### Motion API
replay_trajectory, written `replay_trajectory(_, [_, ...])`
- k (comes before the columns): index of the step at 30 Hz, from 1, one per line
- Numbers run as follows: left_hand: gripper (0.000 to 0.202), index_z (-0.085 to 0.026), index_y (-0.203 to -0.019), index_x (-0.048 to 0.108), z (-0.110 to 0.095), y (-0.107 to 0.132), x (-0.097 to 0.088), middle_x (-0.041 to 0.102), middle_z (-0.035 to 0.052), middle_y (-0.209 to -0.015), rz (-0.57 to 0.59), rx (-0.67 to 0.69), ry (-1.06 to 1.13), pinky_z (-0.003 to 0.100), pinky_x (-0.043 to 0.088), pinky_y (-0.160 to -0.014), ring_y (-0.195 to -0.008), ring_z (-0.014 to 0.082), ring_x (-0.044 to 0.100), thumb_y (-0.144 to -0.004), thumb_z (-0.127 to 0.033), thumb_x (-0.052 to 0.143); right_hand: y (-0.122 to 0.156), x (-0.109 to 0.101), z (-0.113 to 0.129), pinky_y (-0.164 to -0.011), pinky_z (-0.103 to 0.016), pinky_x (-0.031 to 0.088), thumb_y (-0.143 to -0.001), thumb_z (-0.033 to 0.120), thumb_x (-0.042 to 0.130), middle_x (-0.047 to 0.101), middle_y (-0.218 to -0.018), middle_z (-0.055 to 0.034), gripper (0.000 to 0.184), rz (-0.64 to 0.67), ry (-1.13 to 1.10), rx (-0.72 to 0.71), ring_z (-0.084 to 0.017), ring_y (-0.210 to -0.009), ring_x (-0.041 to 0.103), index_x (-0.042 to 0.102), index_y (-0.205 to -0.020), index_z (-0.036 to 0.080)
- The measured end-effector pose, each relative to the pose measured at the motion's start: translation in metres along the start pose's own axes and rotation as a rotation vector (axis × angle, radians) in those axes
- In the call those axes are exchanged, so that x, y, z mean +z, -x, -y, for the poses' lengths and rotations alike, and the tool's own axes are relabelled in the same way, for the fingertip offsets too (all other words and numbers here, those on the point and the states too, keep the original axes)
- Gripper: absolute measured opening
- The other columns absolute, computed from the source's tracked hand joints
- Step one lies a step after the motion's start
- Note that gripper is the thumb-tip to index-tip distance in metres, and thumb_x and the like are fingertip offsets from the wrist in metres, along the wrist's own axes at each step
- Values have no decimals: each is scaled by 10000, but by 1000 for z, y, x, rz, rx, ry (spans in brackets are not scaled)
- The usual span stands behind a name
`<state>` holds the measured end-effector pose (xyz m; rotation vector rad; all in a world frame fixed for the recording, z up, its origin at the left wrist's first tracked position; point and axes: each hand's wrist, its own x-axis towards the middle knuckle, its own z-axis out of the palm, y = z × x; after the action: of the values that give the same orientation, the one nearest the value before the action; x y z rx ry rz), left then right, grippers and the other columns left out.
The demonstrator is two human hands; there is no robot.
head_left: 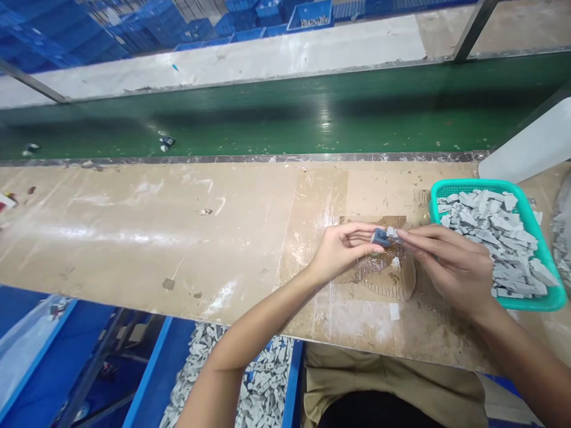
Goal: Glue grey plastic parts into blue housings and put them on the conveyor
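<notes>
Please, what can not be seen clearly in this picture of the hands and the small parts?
In the head view:

The small blue-grey part: the fingers of the left hand and right hand hide much of it.

The grey pieces in the teal basket: upper pieces hide lower ones.

The small dark items on the green belt: too small to identify.

The grey pieces below the bench: the bench and bottom edge cut them off.

**Bright overhead light, glare on the belt**

Strong, even light falls from above. A white glare streak crosses the green conveyor belt between dark shadow bands, and pale sheen lies on the tabletop. The left hand and right hand look sharp; the frame edges bow outward.
</notes>
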<state>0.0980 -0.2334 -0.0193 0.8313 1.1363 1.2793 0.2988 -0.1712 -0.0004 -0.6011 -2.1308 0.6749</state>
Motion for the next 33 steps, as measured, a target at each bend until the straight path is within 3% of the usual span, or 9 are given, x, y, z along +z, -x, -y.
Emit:
replay_trajectory(12, [353,-271,-995,804,4,4,-1,800,42,-1006,25,9,-47,383,634,-951,-912,213,774,-650,-268,880,1,-1,-1,-736,-273,603,-896,14,608,749,-1080,-6,571,72,-26,-6,-145,-883,714,659,-1305,410])
replay_trajectory(25, [387,-319,-986,799,-2,9,1,798,5,-965,17,-5,-61,417,649,-935,-877,217,778,-623,-217,884,-2,-3,0,-675,-254,606,-924,52,571,749,-1015,-17,471,105,-140,48,-145,-839,720,725,-1215,388])
replay_trajectory(33, [371,-374,-992,788,5,16,5,797,-29,-930,-43,147,-90,404,664,-907,-848,206,778,-669,-216,876,-3,-4,0,-653,-243,581,-900,10,565,728,-1006,-31,511,146,-147,11,-138,-831,704,716,-1236,365])
